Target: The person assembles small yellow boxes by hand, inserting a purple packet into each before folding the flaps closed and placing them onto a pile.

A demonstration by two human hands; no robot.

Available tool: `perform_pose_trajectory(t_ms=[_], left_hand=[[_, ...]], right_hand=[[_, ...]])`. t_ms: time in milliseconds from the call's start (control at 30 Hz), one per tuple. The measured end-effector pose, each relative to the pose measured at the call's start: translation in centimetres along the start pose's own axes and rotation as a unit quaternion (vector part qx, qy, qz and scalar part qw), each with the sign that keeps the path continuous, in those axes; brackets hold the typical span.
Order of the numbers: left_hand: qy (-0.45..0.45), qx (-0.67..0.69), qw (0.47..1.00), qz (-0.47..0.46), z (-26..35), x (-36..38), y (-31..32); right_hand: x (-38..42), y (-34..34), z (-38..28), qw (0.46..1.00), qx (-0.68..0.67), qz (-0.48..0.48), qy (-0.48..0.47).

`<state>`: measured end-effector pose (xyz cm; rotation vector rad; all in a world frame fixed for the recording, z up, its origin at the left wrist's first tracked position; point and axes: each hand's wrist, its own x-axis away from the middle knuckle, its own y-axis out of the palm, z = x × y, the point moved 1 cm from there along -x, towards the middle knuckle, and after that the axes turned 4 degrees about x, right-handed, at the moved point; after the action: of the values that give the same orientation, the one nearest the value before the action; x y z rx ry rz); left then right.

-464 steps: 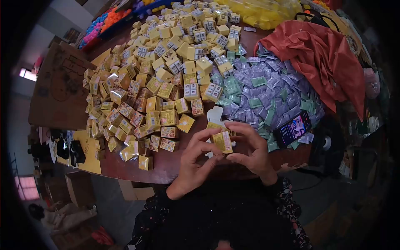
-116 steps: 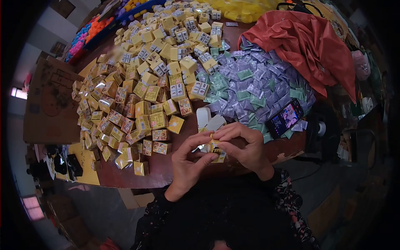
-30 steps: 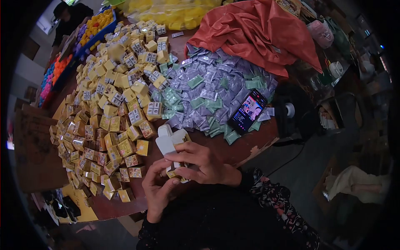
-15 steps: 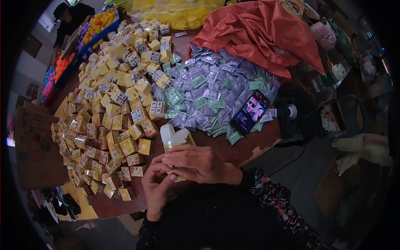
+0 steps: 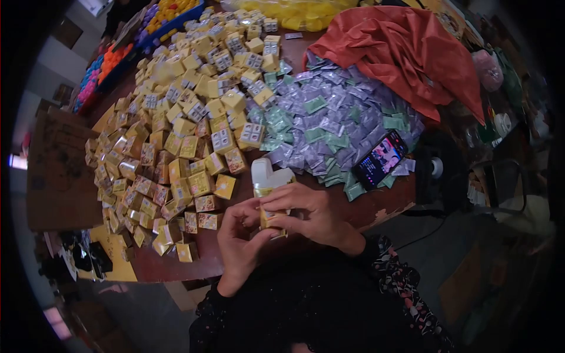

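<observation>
Shifted rightward with the whole view since the earlier frame: left hand (image 5: pixel 240 238), right hand (image 5: pixel 315 215), open-flapped carton (image 5: pixel 270 181); carton at centre between both, long axis running up-frame, flaps topmost; right hand nearer, gripping across it; left curled at its lower end, grip unclear.

There are two hands (image 5: pixel 312 213), one held gold box (image 5: pixel 268 219), one white-flapped box (image 5: pixel 262 172), one phone (image 5: pixel 382 159), one red sheet (image 5: pixel 400 50); other gold boxes (image 5: pixel 201 183) and cream cubes (image 5: pixel 234 101) run to dozens, sachets (image 5: pixel 329 117) past counting.
</observation>
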<state>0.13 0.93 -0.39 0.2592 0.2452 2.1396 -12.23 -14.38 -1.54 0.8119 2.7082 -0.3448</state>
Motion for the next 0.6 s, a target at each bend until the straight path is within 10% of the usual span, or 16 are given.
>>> perform_pose_trajectory(t_ms=[133, 600], left_hand=[[0.008, -0.039, 0.998, -0.04, 0.45, -0.24, 0.53], [-0.019, -0.005, 0.998, -0.06, 0.08, -0.35, 0.46]], right_hand=[[0.81, 0.12, 0.2, 0.985, -0.123, 0.018, 0.124], [0.7, 0.11, 0.12, 0.989, -0.095, 0.032, 0.109]])
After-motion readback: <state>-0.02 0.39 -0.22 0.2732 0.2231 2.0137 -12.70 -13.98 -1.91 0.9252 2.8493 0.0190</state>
